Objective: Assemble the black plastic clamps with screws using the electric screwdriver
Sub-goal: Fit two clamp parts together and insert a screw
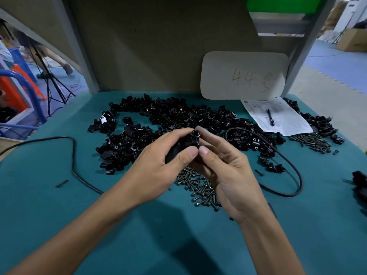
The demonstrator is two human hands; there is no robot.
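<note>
Both my hands meet over the middle of the teal table. My left hand [158, 165] and my right hand [228, 171] grip one black plastic clamp [193, 138] between thumbs and fingers, its round hole facing up. A larger dark body sits in my left palm under the clamp; I cannot tell what it is. A heap of loose black clamps [168, 120] lies behind the hands. A pile of small metal screws [198, 187] lies right under them.
A black cable [286, 161] loops across the table on both sides. A paper sheet with a pen [270, 117] and a "44" card [244, 75] stand at the back right. More screws [311, 141], clamps [321, 124] and a dark object [360, 183] are at the right.
</note>
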